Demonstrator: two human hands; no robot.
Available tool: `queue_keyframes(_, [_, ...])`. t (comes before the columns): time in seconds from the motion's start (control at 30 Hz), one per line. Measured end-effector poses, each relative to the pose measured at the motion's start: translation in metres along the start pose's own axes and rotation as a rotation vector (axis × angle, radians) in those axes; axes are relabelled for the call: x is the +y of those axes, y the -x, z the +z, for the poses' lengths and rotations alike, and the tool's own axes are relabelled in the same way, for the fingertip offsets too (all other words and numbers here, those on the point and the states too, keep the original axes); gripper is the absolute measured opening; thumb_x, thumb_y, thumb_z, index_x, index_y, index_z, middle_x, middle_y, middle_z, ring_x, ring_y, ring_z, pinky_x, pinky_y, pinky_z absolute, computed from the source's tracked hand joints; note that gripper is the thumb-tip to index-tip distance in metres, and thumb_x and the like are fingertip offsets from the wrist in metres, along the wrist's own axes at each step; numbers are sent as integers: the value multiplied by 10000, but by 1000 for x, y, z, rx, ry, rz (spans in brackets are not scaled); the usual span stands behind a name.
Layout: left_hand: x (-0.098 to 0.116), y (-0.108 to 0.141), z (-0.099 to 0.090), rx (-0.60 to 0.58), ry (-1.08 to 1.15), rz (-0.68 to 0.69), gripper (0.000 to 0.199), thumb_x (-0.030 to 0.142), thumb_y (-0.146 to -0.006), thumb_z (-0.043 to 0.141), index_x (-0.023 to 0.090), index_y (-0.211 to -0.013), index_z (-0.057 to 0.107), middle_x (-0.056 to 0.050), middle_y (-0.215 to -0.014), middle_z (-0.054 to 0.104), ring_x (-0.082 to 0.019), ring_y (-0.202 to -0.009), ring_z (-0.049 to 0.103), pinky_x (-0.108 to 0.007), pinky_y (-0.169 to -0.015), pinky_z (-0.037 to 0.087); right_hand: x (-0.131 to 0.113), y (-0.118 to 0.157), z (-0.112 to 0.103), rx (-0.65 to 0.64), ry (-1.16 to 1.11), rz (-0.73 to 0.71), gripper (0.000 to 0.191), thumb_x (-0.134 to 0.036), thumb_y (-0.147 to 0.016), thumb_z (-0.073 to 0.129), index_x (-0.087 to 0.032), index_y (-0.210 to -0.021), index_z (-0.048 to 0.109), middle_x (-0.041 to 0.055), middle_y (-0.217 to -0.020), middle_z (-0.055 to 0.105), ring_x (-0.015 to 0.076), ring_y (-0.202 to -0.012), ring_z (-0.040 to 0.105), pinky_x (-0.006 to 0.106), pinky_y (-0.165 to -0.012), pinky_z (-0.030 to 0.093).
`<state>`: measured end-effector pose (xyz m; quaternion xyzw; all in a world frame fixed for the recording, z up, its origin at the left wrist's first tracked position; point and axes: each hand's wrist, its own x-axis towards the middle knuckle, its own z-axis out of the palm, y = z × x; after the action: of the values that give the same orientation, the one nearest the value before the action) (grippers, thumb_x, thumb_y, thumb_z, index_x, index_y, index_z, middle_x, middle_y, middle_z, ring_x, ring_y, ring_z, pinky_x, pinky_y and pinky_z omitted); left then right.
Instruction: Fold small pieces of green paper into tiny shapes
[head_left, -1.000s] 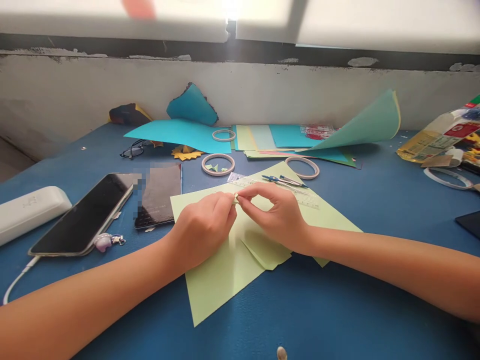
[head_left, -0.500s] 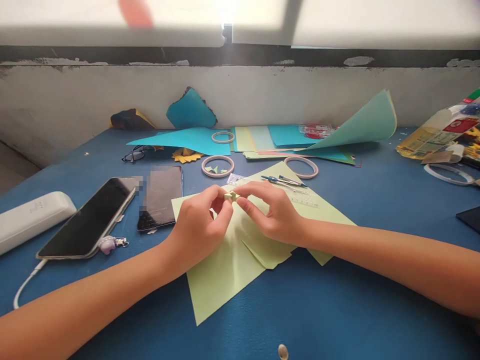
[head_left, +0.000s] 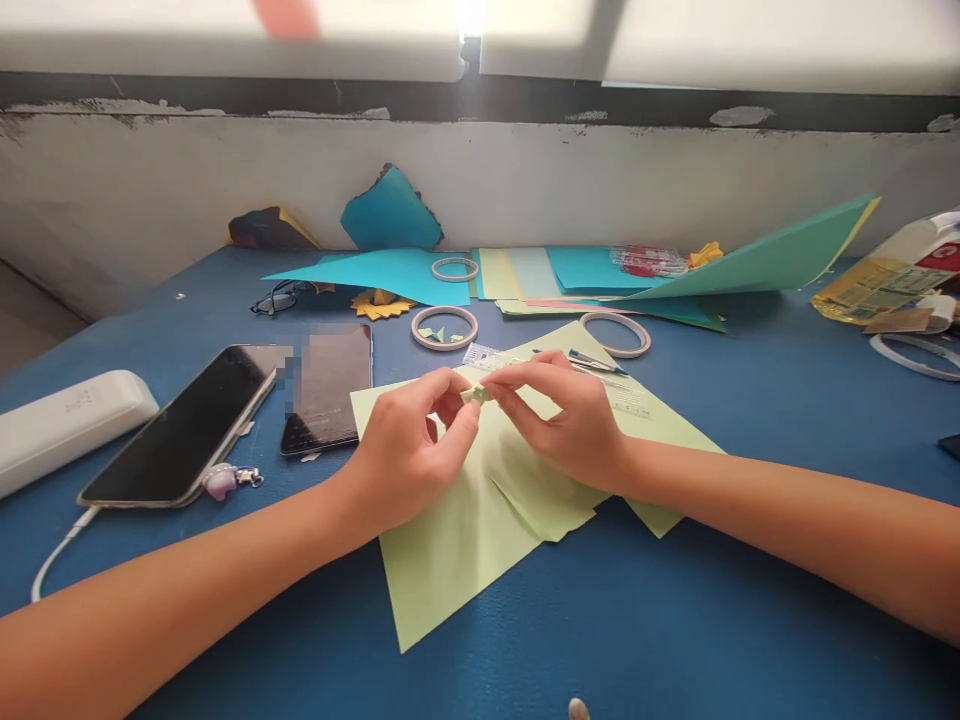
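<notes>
A small folded piece of pale green paper is pinched between my two hands near the middle of the view. My left hand grips it from the left with thumb and fingers. From the right, the thumb and fingertips of my right hand close on its other end. Beneath both hands lie light green paper sheets, with a smaller cut sheet on top. A clear ruler and pens rest on the paper, partly behind my right hand.
Tape rolls stand beyond the paper, one with green scraps inside. On the left are two phones and a white power bank. Coloured sheets line the back. An oil bottle leans at the right.
The view has shifted slightly, so most things sit a little further right. My right fingertips have changed position on the folded paper. The curled green sheet at the back right has dropped lower.
</notes>
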<state>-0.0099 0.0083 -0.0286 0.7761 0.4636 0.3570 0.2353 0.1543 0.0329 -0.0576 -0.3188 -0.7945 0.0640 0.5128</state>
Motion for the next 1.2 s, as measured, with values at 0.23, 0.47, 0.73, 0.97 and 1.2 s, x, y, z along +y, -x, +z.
queue_keyframes(0.23, [-3,0,2,4,-89,38,184,247,-854,438,164,-731,547,28,-587,507,-92,-517,459,-199,-462,378,1,3,-1,-11,50,-118,125,-117,-827,526,-224,-847,587,-15,-725,701,121,-577,594,328,-698,383])
queue_keyframes(0.47, [-6,-1,3,58,-190,140,129,176,-822,472,165,-751,579,50,-551,501,-70,-456,419,-190,-457,352,2,4,0,-18,71,-114,142,-126,-836,501,-240,-854,584,-24,-726,702,124,-573,600,332,-716,381])
queue_keyframes(0.73, [-8,-1,5,167,-275,217,140,103,-728,519,167,-604,507,77,-487,444,-55,-426,363,-181,-446,315,1,4,0,-43,0,-142,145,-83,-820,520,-218,-850,564,-16,-723,690,114,-574,580,320,-676,386])
queue_keyframes(0.97, [-8,-2,0,9,-122,153,180,207,-855,455,161,-723,568,46,-543,496,-73,-466,407,-200,-455,329,1,2,0,-39,-22,-49,128,-94,-815,536,-209,-841,585,-16,-697,676,119,-610,586,307,-661,384])
queue_keyframes(1.2, [-8,-1,-3,-25,-60,173,214,226,-885,396,157,-765,559,22,-611,533,-89,-523,447,-214,-462,326,1,2,0,-18,-26,-42,119,-89,-805,549,-197,-833,591,-10,-681,669,116,-600,586,306,-670,393])
